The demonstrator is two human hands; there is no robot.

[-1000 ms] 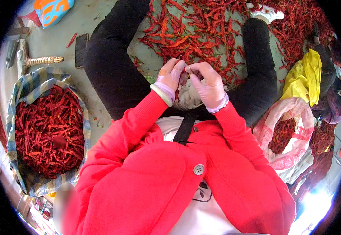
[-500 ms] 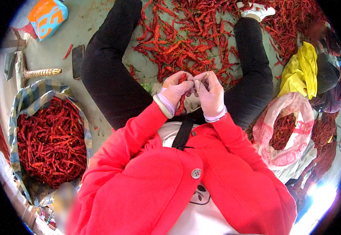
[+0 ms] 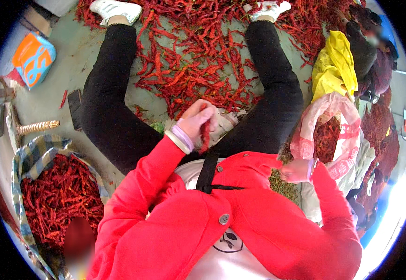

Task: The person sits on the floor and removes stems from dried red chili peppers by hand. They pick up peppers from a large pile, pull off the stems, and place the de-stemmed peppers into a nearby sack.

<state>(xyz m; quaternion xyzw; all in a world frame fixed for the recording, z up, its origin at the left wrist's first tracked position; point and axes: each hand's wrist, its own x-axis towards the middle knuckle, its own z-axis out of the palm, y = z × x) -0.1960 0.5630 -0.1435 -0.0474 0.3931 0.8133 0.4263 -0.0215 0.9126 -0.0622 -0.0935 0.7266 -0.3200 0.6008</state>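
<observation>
My left hand point(image 3: 197, 120), gloved in pale pink, is closed in front of my lap around dried red chili peppers point(image 3: 205, 135), whose ends stick out below the fingers. At my right hip is my right hand point(image 3: 296, 171), over a heap of greenish-brown stems point(image 3: 284, 185) and close to the hem of my red cardigan point(image 3: 263, 168). Its fingers are blurred, so whether they hold anything does not show. Between my outstretched legs, dried red chilies point(image 3: 198, 70) lie spread on the floor, thickening into a pile beyond my shoes.
On the left stands a checked sack point(image 3: 19, 186) full of red chilies, near a phone point(image 3: 75, 109) and an orange-and-blue package point(image 3: 34, 59). To the right are a red-and-white plastic bag point(image 3: 303, 133) holding chilies and a yellow bag point(image 3: 333, 65). Another person point(image 3: 364, 53) sits at the far right.
My right hand has left the left one and moved down to my right hip. The left hand still holds red chilies. The view has shifted, bringing both shoes into sight.
</observation>
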